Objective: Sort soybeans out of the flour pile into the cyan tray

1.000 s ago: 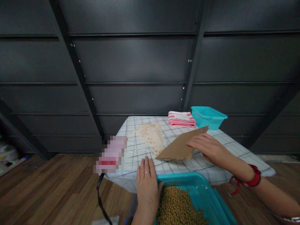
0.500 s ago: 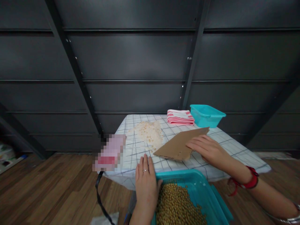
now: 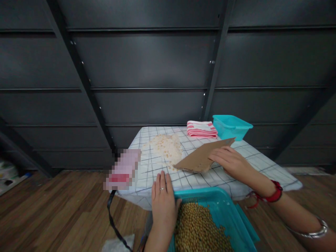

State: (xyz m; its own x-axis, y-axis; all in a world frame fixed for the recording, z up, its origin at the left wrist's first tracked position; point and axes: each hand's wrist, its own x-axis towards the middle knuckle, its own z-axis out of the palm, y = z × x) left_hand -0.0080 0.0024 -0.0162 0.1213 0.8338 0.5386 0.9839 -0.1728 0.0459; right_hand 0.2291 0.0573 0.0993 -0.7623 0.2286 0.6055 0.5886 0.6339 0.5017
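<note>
My right hand [image 3: 229,159] grips a tilted piece of brown cardboard [image 3: 198,155] by its right side, just over the checked tablecloth. The cardboard's left corner reaches the edge of a spread pile of pale flakes or meal [image 3: 169,147] with yellowish bits in it. My left hand [image 3: 163,199] lies flat with fingers stretched out on the cloth's front edge, its thumb against the rim of a teal tray [image 3: 217,192]. Many round, greenish-brown beans or peas [image 3: 199,224] fill much of that tray.
A folded pink-and-white striped towel [image 3: 201,129] and a turquoise plastic basin [image 3: 231,126] stand at the back right of the table [image 3: 262,168]. A blurred pink object [image 3: 124,168] with a black strap [image 3: 111,213] lies at the left edge. Dark metal panels [image 3: 147,63] rise behind.
My right hand and the cardboard have moved slightly away from me, toward the back of the table. The left hand stays in place; the view has shifted a little.
</note>
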